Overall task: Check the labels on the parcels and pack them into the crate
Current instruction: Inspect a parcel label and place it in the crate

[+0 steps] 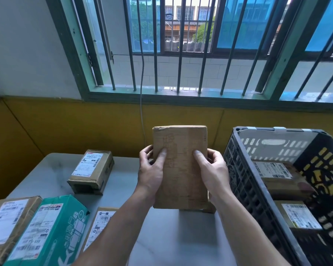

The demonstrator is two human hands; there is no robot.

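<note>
While gripped, flat brown cardboard parcel (180, 169): long axis upright.
Left hand (150, 173), right hand (213, 173): thumbs on front, fingers curled behind.
Black plastic crate (240, 181): beside right hand.

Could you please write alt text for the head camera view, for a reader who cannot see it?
The left hand and right hand hold a brown cardboard parcel upright above a pale table, its near face bare of any label. A black crate at right holds two labelled parcels; more labelled boxes, including a green box, lie at left.
</note>
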